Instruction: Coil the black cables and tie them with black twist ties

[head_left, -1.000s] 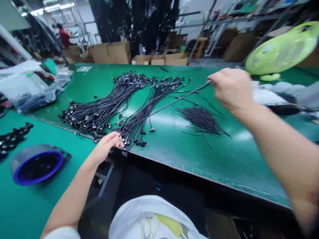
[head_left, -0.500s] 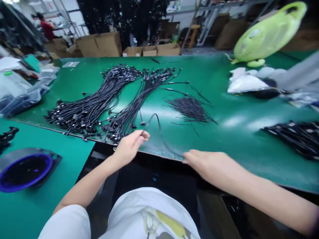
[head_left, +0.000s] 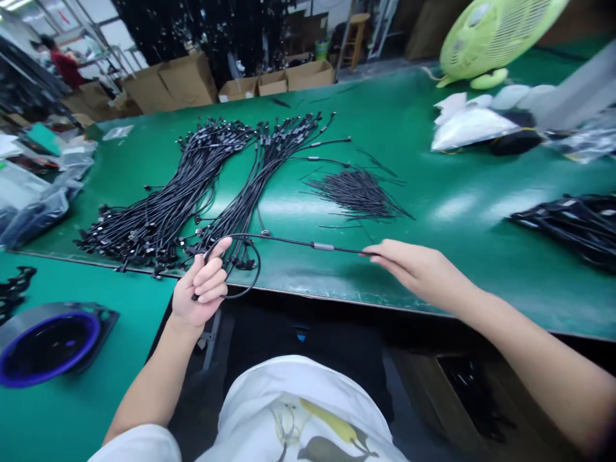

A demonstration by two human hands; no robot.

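Observation:
A single black cable (head_left: 289, 241) stretches between my hands over the near edge of the green table (head_left: 433, 192). My left hand (head_left: 202, 285) is closed round one end, which curls into a loop beside it. My right hand (head_left: 414, 269) pinches the other end, just past a small grey sleeve on the cable. Two long heaps of the same black cables (head_left: 192, 186) lie on the table behind my left hand. A small pile of thin black ties (head_left: 356, 192) lies behind the stretched cable.
A blue-rimmed round holder (head_left: 48, 340) sits on the lower green bench at left. Plastic bags (head_left: 33, 199) lie at far left, white bags (head_left: 471, 125) and a green fan (head_left: 495, 32) at back right, more black cables (head_left: 572, 224) at right. Cardboard boxes and a person in red stand beyond.
My right hand came back from the far right to the table's near edge. The pulled cable now runs taut between both hands, and my left hand has curled its end into a loop.

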